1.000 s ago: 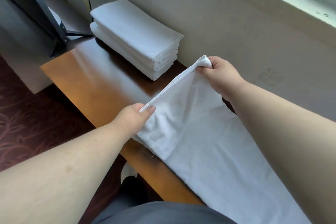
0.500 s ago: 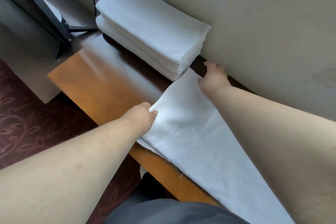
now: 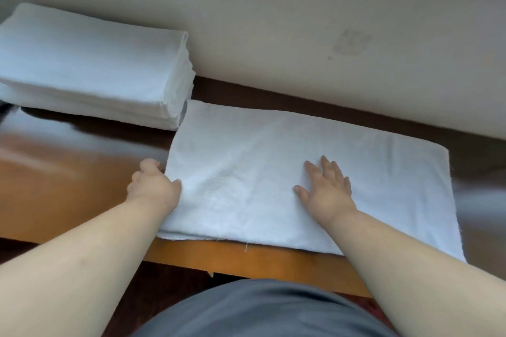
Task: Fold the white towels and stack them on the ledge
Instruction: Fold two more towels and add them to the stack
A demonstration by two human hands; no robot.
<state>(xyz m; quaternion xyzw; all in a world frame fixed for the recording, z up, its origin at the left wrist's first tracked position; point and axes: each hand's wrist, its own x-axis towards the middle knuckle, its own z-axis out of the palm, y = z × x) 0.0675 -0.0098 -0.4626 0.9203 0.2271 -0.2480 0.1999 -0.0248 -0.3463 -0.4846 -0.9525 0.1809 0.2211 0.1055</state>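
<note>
The left hand (image 3: pixel 153 186) pinches the towel (image 3: pixel 301 172) at its left edge; the right hand (image 3: pixel 325 189) lies flat and open on top. The towel sits half-folded on the ledge (image 3: pixel 68 186), beside the stack (image 3: pixel 90 63). Likely next: fold across, then lift onto the stack.

Both bare forearms reach forward. The left hand (image 3: pixel 153 186) is curled, thumb and fingers pinched together. The right hand (image 3: pixel 327 189) lies flat, palm down, fingers spread.
</note>
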